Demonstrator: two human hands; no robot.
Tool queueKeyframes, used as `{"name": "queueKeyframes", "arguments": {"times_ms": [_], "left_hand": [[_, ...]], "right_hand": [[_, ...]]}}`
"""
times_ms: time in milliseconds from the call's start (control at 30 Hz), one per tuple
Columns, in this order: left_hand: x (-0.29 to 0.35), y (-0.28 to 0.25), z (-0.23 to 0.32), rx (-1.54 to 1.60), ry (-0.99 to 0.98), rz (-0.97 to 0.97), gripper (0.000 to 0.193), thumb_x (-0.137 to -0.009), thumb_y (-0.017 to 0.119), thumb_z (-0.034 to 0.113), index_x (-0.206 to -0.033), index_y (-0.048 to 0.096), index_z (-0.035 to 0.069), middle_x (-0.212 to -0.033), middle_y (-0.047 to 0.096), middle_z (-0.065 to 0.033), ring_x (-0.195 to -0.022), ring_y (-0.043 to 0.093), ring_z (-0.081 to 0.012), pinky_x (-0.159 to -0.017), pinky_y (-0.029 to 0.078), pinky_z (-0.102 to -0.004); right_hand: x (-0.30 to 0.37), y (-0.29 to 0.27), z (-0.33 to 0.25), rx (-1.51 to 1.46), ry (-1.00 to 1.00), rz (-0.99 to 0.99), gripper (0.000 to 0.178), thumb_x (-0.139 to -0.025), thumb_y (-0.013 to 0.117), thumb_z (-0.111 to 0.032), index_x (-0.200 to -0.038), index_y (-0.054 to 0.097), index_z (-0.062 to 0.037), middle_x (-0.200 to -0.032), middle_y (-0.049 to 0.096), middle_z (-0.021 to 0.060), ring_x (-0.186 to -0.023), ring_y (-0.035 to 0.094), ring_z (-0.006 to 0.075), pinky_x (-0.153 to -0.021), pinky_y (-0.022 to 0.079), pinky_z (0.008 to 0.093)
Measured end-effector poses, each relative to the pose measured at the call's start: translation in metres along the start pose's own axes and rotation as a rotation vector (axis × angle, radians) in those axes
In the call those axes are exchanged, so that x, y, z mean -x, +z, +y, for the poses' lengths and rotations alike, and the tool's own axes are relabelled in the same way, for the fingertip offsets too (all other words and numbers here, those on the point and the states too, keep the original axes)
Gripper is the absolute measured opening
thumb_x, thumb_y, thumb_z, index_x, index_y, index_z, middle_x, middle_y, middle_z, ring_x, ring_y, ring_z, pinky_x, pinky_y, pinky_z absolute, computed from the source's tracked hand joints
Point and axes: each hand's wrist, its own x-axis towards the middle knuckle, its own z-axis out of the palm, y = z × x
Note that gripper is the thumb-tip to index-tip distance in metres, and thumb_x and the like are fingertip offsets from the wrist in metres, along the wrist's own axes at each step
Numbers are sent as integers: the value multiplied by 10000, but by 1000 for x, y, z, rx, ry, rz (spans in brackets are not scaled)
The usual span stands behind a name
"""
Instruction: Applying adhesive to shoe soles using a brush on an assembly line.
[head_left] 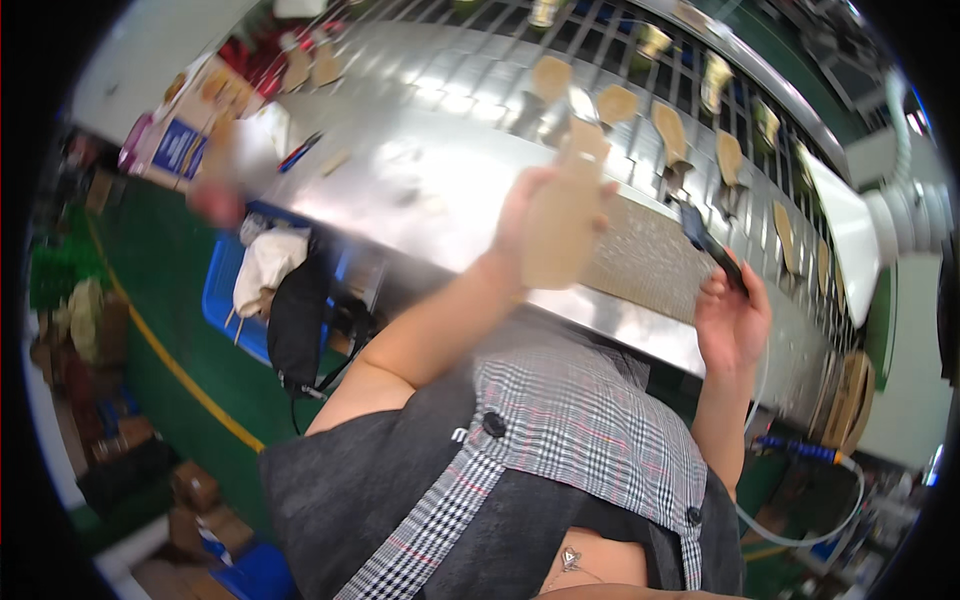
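Observation:
A tan, shoe-sole-shaped piece (pixel 556 235) stands upright in my left hand (pixel 515 218), blurred by motion, above the metal worktable. My fingers close around it, and fingertips show at its right edge. To the right, my right hand (pixel 735 318) grips the black handle of a slim dark tool (pixel 712 248). The tool's head points up and left, towards the rack; its exact kind is unclear. A speckled tan mat (pixel 645 260) lies on the table between my two hands.
Several tan sole pieces (pixel 671 135) rest along a slatted metal rack (pixel 600 55) at the back. A white duct hood (pixel 845 235) stands at right. Pens (pixel 298 152) and a printed carton (pixel 185 130) sit on the left; a blue crate (pixel 222 290) is below.

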Motion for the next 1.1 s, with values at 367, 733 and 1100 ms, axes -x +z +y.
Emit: {"name": "queueKeyframes", "arguments": {"times_ms": [367, 733, 1100], "left_hand": [[-6, 59, -39, -529, 433, 51, 484, -1056, 317, 268, -1530, 242, 208, -1571, 251, -71, -1217, 502, -257, -910, 536, -381], [-10, 56, -19, -422, 573, -73, 628, -972, 483, 225, -1534, 202, 217, -1550, 278, -86, -1210, 499, -278, -923, 538, -334], [-14, 46, -2, -419, 533, -32, 579, -1002, 403, 173, -1539, 186, 168, -1534, 312, -104, -1245, 483, -275, -969, 493, -340]], "right_hand": [[17, 97, 47, 1561, -1011, -254, 302, -765, 705, -23, -1060, 675, 35, -796, 679, 142, -643, 661, 227, -570, 510, 299], [29, 97, 51, 1504, -960, -683, 339, -723, 701, 11, -1057, 670, 60, -828, 688, 156, -667, 669, 238, -569, 521, 309], [29, 94, 50, 1432, -910, -622, 320, -717, 705, -3, -1031, 680, 55, -825, 691, 155, -664, 668, 246, -569, 526, 315]]}}
